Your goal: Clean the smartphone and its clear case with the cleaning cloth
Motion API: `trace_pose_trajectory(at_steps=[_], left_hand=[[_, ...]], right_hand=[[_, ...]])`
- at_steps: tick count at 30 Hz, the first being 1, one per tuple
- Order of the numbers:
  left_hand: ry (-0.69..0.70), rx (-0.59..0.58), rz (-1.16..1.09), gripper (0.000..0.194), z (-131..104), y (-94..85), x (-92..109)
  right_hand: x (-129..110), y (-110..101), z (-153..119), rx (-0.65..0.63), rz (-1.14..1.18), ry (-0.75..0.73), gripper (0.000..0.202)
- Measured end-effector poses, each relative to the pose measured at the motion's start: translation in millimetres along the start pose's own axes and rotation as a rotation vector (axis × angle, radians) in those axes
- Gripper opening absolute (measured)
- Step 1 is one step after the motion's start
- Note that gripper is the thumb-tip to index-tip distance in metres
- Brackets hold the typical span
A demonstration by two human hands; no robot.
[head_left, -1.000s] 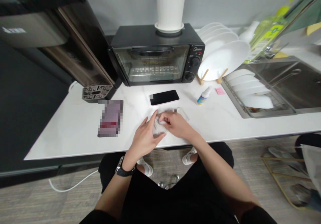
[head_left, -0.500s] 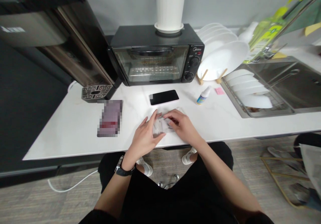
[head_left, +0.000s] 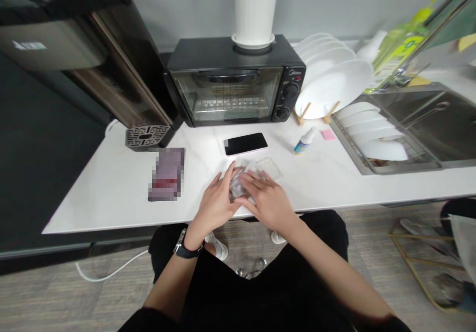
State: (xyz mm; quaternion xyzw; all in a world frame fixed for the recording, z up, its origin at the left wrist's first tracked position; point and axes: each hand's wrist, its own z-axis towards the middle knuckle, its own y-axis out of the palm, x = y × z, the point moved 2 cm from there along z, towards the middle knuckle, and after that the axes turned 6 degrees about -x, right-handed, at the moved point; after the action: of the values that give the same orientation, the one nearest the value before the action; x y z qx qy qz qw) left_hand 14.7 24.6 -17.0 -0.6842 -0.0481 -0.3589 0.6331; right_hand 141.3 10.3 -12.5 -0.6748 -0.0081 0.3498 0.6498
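Observation:
Between my hands on the white counter (head_left: 111, 198) lies a crumpled, see-through plastic wrapper (head_left: 237, 189); what it contains, if anything, I cannot make out. My left hand (head_left: 217, 197) holds its left side, thumb in front and fingers behind. Across its top and right side is my right hand (head_left: 267, 198), fingers bent over it, the thumb touching my left thumb. Behind my right fingers shows a flat clear rectangular piece (head_left: 274, 167), perhaps a plastic cover. A dark-screened phone (head_left: 246, 143) lies just beyond. A small white spray bottle (head_left: 304, 141) stands to the right.
A blurred-out purple item (head_left: 167, 174) lies left, before a drinks machine (head_left: 147, 136). The black toaster oven (head_left: 238, 94) stands at the back, beside racked white plates (head_left: 332, 86). Right are a pink note (head_left: 327, 135) and a sink (head_left: 427, 161) with dishes.
My right hand has spread over the wrapper and moved closer to my left hand. The clear rectangular piece shows more plainly behind it. The camera view has shifted slightly.

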Motion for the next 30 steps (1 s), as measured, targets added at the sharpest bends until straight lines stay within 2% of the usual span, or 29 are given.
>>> trace_pose_trajectory(at_steps=[2,6,10,14,16,19,23,27,30], left_hand=[[-0.002,0.011,-0.003,0.068,0,-0.1,0],[-0.006,0.004,-0.002,0.068,0,-0.3,1],[-0.019,0.012,-0.003,0.066,0,-1.7,3],[-0.018,-0.010,-0.007,0.068,1,-1.6,2],[-0.026,-0.016,-0.008,0.067,2,-1.3,2],[-0.029,-0.011,-0.011,0.065,2,-1.5,2],[-0.010,-0.021,0.001,0.067,2,-1.2,3],[-0.010,-0.025,0.007,0.068,1,-0.3,2],[-0.009,-0.040,0.006,0.070,1,0.4,1]], right_hand=[[4,-1,-1,0.048,-0.014,0.093,0.044],[11,-5,-3,0.029,-0.033,0.031,0.048],[16,-9,-4,0.142,-0.086,0.211,0.050],[5,-2,-5,0.021,-0.029,-0.009,0.050],[6,-3,-6,0.057,-0.014,0.020,0.054],[12,-7,-9,0.126,-0.001,0.176,0.055],[8,-4,-9,0.016,0.033,0.044,0.051],[11,-2,-11,0.117,-0.060,0.170,0.055],[10,1,-14,0.048,-0.122,0.040,0.054]])
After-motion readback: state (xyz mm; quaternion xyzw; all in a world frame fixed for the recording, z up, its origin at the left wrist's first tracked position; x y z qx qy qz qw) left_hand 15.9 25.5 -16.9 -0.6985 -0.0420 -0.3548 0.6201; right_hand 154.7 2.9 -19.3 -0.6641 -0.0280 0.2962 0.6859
